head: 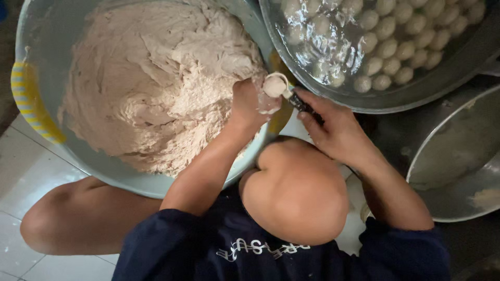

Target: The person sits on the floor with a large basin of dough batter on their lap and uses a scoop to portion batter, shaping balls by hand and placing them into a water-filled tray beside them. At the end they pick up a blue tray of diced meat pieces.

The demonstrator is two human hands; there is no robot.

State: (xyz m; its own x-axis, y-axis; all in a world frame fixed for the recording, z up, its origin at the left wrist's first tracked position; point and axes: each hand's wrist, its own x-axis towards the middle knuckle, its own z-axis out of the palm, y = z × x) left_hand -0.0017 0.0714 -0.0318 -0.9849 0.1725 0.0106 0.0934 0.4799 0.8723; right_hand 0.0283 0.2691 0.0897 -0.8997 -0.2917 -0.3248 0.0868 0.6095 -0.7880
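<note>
Bare arms, dark navy clothing

The left hand (249, 104) and right hand (333, 127) are bare, forearms uncovered — dark navy short sleeves (172, 239) begin near the elbows. The navy garment carries pale lettering; both knees (294, 190) are bare.

The spoon (284, 88) handle hides inside the right hand (333, 127) grip.

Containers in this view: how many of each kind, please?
Plastic basin of paste: 1
Metal pan of water and balls: 1
Metal pan with almost nothing in it: 1
Total: 3
</note>
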